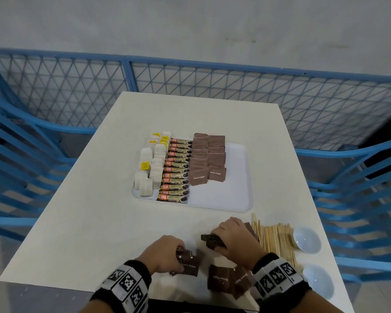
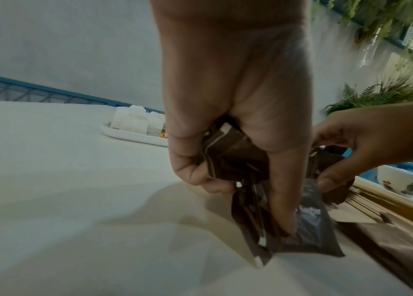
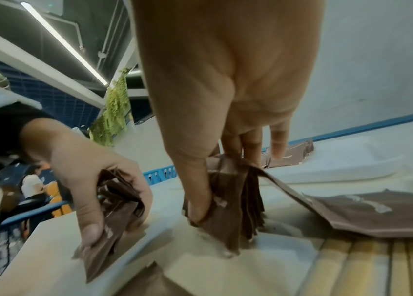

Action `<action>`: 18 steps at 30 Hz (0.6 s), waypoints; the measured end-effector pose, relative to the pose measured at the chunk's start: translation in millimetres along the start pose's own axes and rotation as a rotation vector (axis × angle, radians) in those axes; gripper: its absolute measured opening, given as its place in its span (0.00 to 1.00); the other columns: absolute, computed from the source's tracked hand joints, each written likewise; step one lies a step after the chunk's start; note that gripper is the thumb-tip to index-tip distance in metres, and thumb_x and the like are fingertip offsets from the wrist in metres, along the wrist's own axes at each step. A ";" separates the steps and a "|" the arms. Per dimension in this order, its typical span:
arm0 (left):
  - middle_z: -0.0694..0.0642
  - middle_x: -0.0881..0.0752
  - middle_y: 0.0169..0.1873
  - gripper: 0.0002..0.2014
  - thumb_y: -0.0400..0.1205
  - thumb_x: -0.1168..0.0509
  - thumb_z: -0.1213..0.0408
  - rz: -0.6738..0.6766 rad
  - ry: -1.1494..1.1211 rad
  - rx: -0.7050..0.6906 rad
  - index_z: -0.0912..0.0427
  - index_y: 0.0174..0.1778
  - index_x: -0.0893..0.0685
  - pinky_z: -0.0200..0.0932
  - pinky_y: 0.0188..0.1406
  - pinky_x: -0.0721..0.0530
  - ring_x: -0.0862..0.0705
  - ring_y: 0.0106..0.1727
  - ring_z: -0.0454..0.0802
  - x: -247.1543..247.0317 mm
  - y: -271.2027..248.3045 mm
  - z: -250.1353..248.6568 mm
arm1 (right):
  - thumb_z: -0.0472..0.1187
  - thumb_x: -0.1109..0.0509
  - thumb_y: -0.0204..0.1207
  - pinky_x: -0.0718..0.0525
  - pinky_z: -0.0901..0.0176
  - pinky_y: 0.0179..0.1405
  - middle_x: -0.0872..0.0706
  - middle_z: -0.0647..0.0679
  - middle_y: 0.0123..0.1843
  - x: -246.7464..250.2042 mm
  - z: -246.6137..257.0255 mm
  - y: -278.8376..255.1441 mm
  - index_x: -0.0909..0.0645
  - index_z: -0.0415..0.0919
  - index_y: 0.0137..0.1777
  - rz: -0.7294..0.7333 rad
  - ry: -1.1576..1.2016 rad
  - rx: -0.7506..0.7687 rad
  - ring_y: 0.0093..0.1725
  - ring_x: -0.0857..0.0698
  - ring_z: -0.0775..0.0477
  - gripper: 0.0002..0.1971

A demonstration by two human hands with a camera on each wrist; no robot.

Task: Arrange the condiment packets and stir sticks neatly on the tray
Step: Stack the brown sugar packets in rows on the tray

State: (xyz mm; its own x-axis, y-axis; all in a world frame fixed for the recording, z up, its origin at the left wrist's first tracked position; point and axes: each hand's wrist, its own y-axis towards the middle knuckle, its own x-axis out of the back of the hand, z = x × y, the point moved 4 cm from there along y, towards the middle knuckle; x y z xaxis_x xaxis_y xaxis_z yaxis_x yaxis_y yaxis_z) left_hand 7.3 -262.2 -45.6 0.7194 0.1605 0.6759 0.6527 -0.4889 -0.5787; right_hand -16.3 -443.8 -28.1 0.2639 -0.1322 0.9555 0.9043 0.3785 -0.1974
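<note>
Both hands [image 1: 165, 254] [image 1: 233, 238] grip brown sugar packets [image 3: 228, 202].

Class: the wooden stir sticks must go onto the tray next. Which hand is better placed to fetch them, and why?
The right hand: the stir sticks lie just beside it, while the left hand is farther off. Both grip brown sugar packets.

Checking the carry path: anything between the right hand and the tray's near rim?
Nothing: in the head view, bare table separates the right hand from the tray. The stir sticks lie off to its right.
</note>
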 end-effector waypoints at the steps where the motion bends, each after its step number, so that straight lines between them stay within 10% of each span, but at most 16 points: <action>1: 0.52 0.17 0.45 0.12 0.69 0.28 0.62 -0.008 -0.040 0.007 0.55 0.48 0.16 0.37 0.42 0.25 0.20 0.45 0.47 1.7 -0.5 2.8 | 0.51 0.39 0.78 0.37 0.53 0.72 0.16 0.47 0.55 1.2 -1.5 0.7 0.21 0.44 0.62 0.003 0.039 -0.011 0.58 0.22 0.45 0.17; 6: 0.53 0.12 0.40 0.10 0.63 0.27 0.62 -0.129 -0.412 0.051 0.55 0.40 0.16 0.46 0.47 0.14 0.13 0.43 0.50 19.5 -5.6 20.9 | 0.49 0.32 0.75 0.32 0.63 0.61 0.15 0.51 0.57 13.3 -10.4 2.5 0.20 0.45 0.62 -0.031 0.296 -0.085 0.57 0.21 0.49 0.17; 11: 0.56 0.13 0.31 0.12 0.64 0.24 0.65 -0.175 -0.829 0.049 0.63 0.40 0.18 0.32 0.25 0.27 0.16 0.31 0.47 32.1 -9.9 18.1 | 0.41 0.32 0.76 0.26 0.75 0.49 0.14 0.53 0.51 22.8 -13.3 5.9 0.17 0.42 0.58 -0.030 0.526 -0.175 0.50 0.19 0.57 0.12; 18: 0.68 0.12 0.47 0.16 0.67 0.29 0.69 -0.104 -1.220 0.023 0.63 0.50 0.18 0.53 0.55 0.15 0.13 0.44 0.57 31.3 -9.8 8.1 | 0.40 0.29 0.74 0.21 0.70 0.46 0.14 0.59 0.42 37.0 -15.5 9.5 0.17 0.48 0.47 -0.144 0.834 -0.265 0.45 0.16 0.62 0.04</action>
State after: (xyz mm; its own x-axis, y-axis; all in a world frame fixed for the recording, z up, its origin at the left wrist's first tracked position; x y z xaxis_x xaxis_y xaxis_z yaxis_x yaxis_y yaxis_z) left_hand 25.3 -245.5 -22.4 0.4065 0.9022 -0.1444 0.7155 -0.4126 -0.5637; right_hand 7.3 -459.3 2.0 0.2065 -0.8260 0.5245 0.9683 0.0957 -0.2306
